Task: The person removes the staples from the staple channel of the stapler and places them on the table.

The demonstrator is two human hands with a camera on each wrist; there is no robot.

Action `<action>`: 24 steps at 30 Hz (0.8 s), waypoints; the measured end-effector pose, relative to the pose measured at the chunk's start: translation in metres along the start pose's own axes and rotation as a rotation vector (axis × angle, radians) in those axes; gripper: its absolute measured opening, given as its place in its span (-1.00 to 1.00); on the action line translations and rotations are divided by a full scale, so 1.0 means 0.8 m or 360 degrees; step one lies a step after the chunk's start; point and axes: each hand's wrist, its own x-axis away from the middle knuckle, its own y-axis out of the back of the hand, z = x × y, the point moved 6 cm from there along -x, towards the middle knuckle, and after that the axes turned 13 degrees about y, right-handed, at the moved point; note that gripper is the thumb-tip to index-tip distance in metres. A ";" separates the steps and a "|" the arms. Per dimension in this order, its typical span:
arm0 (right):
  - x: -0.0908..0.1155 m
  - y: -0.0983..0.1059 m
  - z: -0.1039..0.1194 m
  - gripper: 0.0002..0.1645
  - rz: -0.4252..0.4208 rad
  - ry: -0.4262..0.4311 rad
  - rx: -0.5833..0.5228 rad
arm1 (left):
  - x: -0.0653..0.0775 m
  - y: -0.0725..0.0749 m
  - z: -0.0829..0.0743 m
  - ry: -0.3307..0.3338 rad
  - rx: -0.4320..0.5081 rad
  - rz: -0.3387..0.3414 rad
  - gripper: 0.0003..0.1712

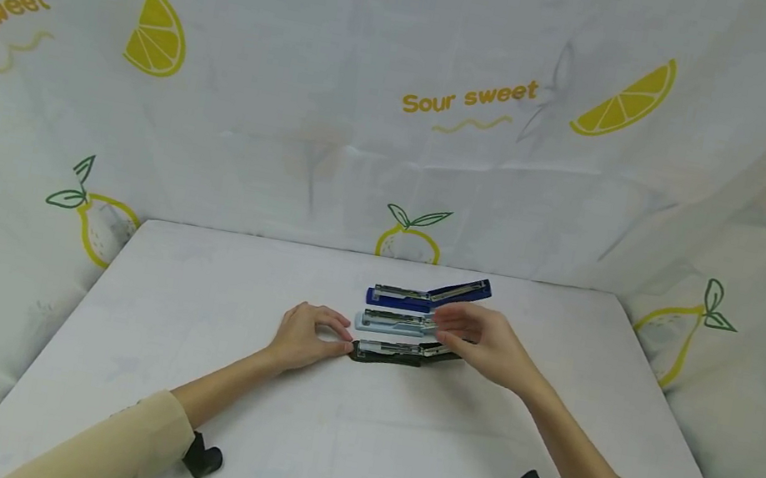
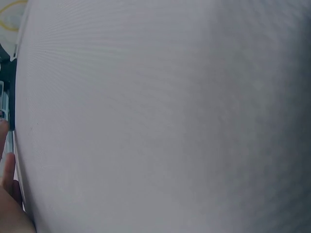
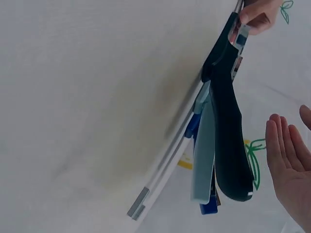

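Three staplers lie one behind another on the white table, each swung open with its top arm angled up to the right. Nearest me is the black stapler [image 1: 386, 355]; behind it come a light blue stapler [image 1: 391, 327] and a dark blue stapler [image 1: 399, 302]. My left hand [image 1: 305, 338] pinches the left end of the black stapler between thumb and fingers. Over the raised right ends, my right hand [image 1: 487, 345] hovers with nothing in it. The right wrist view shows its fingers [image 3: 279, 143] extended, apart from the black stapler's raised arm [image 3: 231, 131].
A white cloth covers the table [image 1: 317, 448]. Behind it hangs a white curtain [image 1: 284, 104] printed with lemons and lettering. Dark wrist-worn devices [image 1: 203, 458] show at both sleeves. Tabletop fills most of the left wrist view.
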 end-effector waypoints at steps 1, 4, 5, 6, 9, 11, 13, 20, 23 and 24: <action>-0.002 -0.004 0.000 -0.58 0.0018 -0.0004 -0.0028 | -0.001 0.000 0.000 0.0004 0.0009 -0.0002 -0.93; -0.009 -0.016 0.000 -0.60 0.0082 -0.0003 -0.0080 | -0.002 -0.001 0.001 0.0010 0.0027 -0.0006 -0.93; -0.011 -0.020 -0.001 -0.61 0.0109 -0.0005 -0.0104 | -0.001 -0.001 0.000 0.0011 0.0025 -0.0003 -0.93; -0.014 -0.025 -0.002 -0.61 0.0137 -0.0012 -0.0122 | -0.001 -0.001 0.000 0.0014 0.0023 0.0000 -0.93; -0.021 -0.040 -0.008 -0.59 0.0236 -0.0084 -0.0231 | 0.000 -0.001 0.000 0.0029 0.0010 0.0018 -0.92; -0.025 -0.051 -0.012 -0.57 0.0297 -0.0164 -0.0317 | 0.000 0.000 0.001 0.0037 0.0009 0.0028 -0.91; -0.029 -0.061 -0.017 -0.56 0.0345 -0.0240 -0.0402 | -0.001 0.001 0.001 0.0039 0.0011 0.0034 -0.89; -0.036 -0.092 -0.026 -0.65 0.0459 -0.0356 -0.0496 | 0.001 0.001 -0.001 0.0018 -0.0024 0.0035 -0.87; -0.036 -0.098 -0.030 -0.66 0.0443 -0.0396 -0.0508 | 0.001 0.001 -0.001 -0.0014 -0.0030 0.0005 -0.86; -0.035 -0.100 -0.030 -0.66 0.0435 -0.0403 -0.0523 | 0.002 0.002 -0.002 -0.0022 -0.0026 -0.0006 -0.85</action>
